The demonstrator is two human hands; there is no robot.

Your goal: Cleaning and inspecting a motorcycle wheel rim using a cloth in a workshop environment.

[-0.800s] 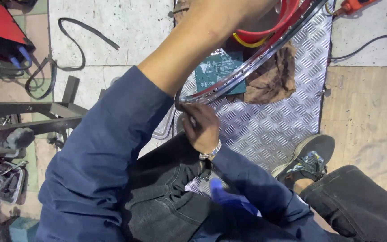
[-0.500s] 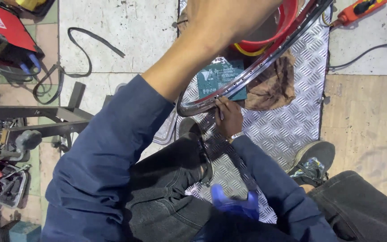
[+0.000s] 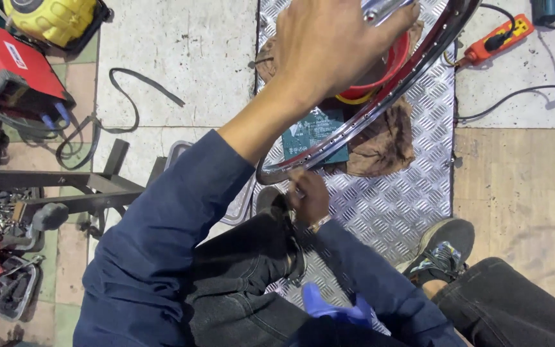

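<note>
Left hand: the left hand (image 3: 335, 48) is reaching up at 12 o'clock, its fingers curling closed over the top of the wheel rim (image 3: 380, 106).
Right hand: the right hand (image 3: 308, 196) is sitting near the centre, fingers bunched narrow against the rim's lower end; whether it is pinching something small I cannot tell.
Rim, place: it is running as an arc from the 1 o'clock corner down to the centre, hanging above the checker plate (image 3: 412, 193) and crossing over the red basin (image 3: 390, 64).
Rim, look: bright chromed metal, a channelled band with a row of small holes along it.
Rim, handling: it is probably stiff and fairly light, smooth enough to slip; gripping around the band at two spread points, as both hands are doing, looks soundest.
Around it: a brown rag (image 3: 380, 144) and a dark green packet (image 3: 313, 132) are lying under the arc; an orange power strip (image 3: 496, 42) is lying at 2 o'clock; a red machine (image 3: 17, 67) is standing at 10 o'clock.
Body: a shoe (image 3: 441, 247) is resting at 4 o'clock.
</note>
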